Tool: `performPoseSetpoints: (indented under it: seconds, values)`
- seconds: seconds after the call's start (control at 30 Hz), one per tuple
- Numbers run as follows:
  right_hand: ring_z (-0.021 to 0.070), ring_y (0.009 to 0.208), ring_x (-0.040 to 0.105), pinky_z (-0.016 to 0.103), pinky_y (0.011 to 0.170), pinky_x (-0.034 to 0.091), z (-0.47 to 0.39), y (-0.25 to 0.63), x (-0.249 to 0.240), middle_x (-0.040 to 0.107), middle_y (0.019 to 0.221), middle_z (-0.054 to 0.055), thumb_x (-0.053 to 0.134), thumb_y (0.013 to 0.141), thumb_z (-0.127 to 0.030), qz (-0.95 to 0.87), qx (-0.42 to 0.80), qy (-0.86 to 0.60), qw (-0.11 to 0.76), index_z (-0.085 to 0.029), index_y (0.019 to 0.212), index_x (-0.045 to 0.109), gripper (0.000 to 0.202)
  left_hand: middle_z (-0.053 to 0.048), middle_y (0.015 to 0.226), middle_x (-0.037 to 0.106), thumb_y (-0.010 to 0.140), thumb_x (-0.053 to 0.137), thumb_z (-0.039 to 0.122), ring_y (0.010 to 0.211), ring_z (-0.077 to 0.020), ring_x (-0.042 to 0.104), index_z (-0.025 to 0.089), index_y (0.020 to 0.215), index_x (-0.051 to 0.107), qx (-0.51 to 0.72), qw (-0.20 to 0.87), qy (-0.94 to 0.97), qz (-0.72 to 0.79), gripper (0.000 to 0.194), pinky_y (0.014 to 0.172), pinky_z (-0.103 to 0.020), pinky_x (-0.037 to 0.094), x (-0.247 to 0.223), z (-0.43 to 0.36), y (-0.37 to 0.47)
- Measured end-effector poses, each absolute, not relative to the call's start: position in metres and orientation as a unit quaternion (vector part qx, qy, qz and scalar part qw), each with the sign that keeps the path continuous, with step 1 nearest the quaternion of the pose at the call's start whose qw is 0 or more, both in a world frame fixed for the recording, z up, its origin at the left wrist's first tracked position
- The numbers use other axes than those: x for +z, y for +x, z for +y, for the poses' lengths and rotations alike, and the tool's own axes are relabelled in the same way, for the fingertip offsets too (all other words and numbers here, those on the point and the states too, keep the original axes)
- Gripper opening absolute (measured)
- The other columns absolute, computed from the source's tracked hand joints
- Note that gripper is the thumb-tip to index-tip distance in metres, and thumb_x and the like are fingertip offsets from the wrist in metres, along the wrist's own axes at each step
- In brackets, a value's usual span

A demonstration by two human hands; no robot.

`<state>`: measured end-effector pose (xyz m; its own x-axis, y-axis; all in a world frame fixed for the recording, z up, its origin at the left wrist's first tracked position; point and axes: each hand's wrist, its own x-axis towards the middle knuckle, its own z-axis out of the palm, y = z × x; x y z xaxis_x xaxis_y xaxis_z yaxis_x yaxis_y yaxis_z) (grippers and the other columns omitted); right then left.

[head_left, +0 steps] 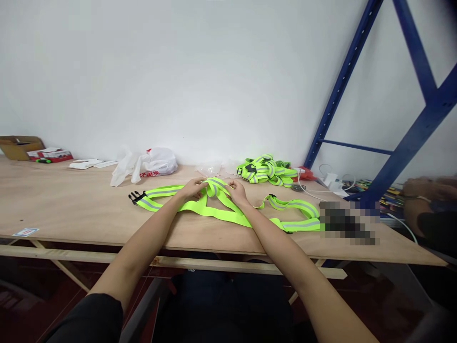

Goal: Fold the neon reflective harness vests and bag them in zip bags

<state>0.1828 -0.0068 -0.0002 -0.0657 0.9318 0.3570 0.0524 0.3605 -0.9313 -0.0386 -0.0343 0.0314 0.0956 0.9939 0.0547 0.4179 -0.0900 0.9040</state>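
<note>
A fluorescent yellow-green reflective vest [221,214], made of straps with grey stripes, lies stretched across the wooden table. My left hand [193,188] grips the upper straps near the middle, fingers closed on them. Just to its right, my right hand [236,192] pinches the same strap section, so a raised loop stands between the two hands. A black side-release buckle [136,196] with its prongs showing ends the left part of the vest. The strap's right end curves into a loop and runs toward a pixelated patch, which hides what is there.
Behind to the right lies a heap of more reflective straps [266,170]. White plastic bags [159,162], white papers [87,164] and a cardboard box [20,147] stand along the wall. A blue metal rack [410,138] rises at right, near another person's arm [416,209].
</note>
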Motion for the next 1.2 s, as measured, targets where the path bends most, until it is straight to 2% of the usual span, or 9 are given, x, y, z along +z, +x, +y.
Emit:
performPoseSetpoints:
  seconds: [0.1,0.17,0.23,0.4,0.63,0.8,0.93,1.07,1.2]
  values:
    - [0.0213,0.082,0.058,0.032,0.071,0.043,-0.014,0.182,0.005,0.066,0.091,0.006,0.055,0.078,-0.018,-0.736,0.13,-0.438,0.498,-0.022,0.08,0.056,0.004,0.002,0.061,0.056,0.087,0.06,0.05,0.049,-0.0129,0.056,0.021,0.112,0.066,0.337,0.32,0.659,0.592,0.039,0.043,-0.02,0.042,0.031,-0.03,-0.034]
    - [0.024,0.089,0.059,0.034,0.076,0.041,-0.022,0.179,0.009,0.068,0.096,0.011,0.05,0.083,-0.016,-0.81,-0.05,-0.417,0.41,-0.02,0.087,0.06,0.012,0.002,0.055,0.054,0.089,0.056,0.047,0.044,-0.0133,0.054,0.019,0.099,0.068,0.313,0.266,0.68,0.607,0.033,0.041,-0.021,0.04,0.03,-0.028,-0.03]
    - [0.0246,0.087,0.06,0.033,0.075,0.039,-0.03,0.173,0.01,0.07,0.092,0.012,0.049,0.09,-0.023,-0.859,-0.113,-0.375,0.329,-0.018,0.092,0.064,0.016,0.001,0.052,0.054,0.09,0.053,0.047,0.039,-0.0137,0.051,0.016,0.086,0.067,0.303,0.231,0.688,0.617,0.034,0.04,-0.022,0.038,0.028,-0.024,-0.028]
    - [0.0236,0.083,0.066,0.03,0.068,0.037,-0.039,0.164,0.007,0.076,0.089,0.009,0.043,0.098,-0.045,-0.902,-0.105,-0.371,0.196,-0.022,0.09,0.07,0.036,-0.002,0.05,0.056,0.091,0.051,0.052,0.035,-0.0154,0.05,0.016,0.073,0.061,0.297,0.222,0.677,0.635,0.042,0.04,-0.025,0.037,0.027,-0.018,-0.028]
    - [0.0284,0.098,0.067,0.034,0.075,0.044,-0.032,0.169,0.009,0.074,0.109,0.011,0.05,0.095,-0.055,-0.845,-0.078,-0.499,0.175,-0.023,0.113,0.062,0.039,-0.005,0.056,0.06,0.091,0.048,0.064,0.043,-0.0169,0.055,0.014,0.093,0.065,0.291,0.293,0.661,0.626,0.053,0.041,-0.024,0.041,0.028,-0.02,-0.031]
    - [0.0295,0.111,0.063,0.036,0.081,0.048,-0.028,0.174,0.007,0.065,0.128,0.011,0.057,0.091,-0.048,-0.847,-0.018,-0.495,0.194,-0.023,0.129,0.052,0.045,-0.003,0.058,0.059,0.085,0.058,0.067,0.05,-0.0172,0.06,0.015,0.098,0.066,0.305,0.351,0.677,0.57,0.054,0.041,-0.021,0.039,0.025,-0.018,-0.036]
    - [0.028,0.11,0.061,0.035,0.082,0.049,-0.025,0.177,0.003,0.06,0.129,0.01,0.057,0.09,-0.035,-0.86,0.008,-0.46,0.221,-0.024,0.128,0.054,0.04,-0.002,0.076,0.064,0.085,0.064,0.053,0.059,-0.0154,0.067,0.016,0.094,0.062,0.342,0.37,0.701,0.505,0.038,0.049,-0.02,0.046,0.021,-0.016,-0.038]
    - [0.0261,0.105,0.061,0.034,0.08,0.049,-0.023,0.178,0.001,0.06,0.123,0.011,0.058,0.085,-0.019,-0.866,0.029,-0.428,0.256,-0.021,0.126,0.056,0.042,-0.001,0.078,0.064,0.088,0.061,0.042,0.06,-0.0158,0.069,0.017,0.096,0.057,0.368,0.378,0.686,0.502,0.027,0.054,-0.021,0.05,0.021,-0.019,-0.038]
    - [0.0247,0.1,0.06,0.034,0.08,0.049,-0.022,0.177,0.0,0.061,0.115,0.009,0.068,0.083,-0.03,-0.872,0.08,-0.389,0.287,-0.021,0.121,0.058,0.041,-0.005,0.094,0.068,0.092,0.056,0.038,0.053,-0.0135,0.067,0.017,0.104,0.059,0.391,0.363,0.68,0.503,0.025,0.053,-0.024,0.052,0.023,-0.023,-0.036]
